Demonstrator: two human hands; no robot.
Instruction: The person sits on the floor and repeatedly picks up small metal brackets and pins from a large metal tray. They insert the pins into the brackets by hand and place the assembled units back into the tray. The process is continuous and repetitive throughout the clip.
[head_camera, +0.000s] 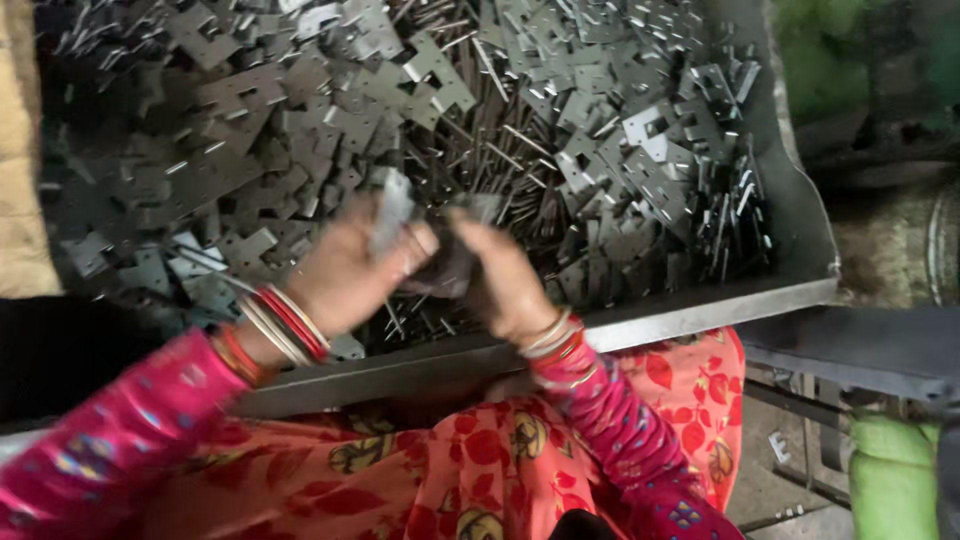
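My left hand (350, 270) is closed around a small flat grey metal plate (392, 208) held upright over the tray. Close beside it, my right hand (505, 280) grips another dark metal piece (450, 268); both pieces are blurred. The two hands nearly touch above the near edge of a big metal tray (700, 310). The tray is heaped with several notched flat metal plates (640, 150) and thin metal pins (480, 150). Red and white bangles sit on both wrists, with pink patterned sleeves behind them.
A red floral cloth (480, 450) covers my lap below the tray. A beige sack (20, 150) lies at the left edge. A green object (890, 470) and dark metal bars (860, 350) are at the lower right.
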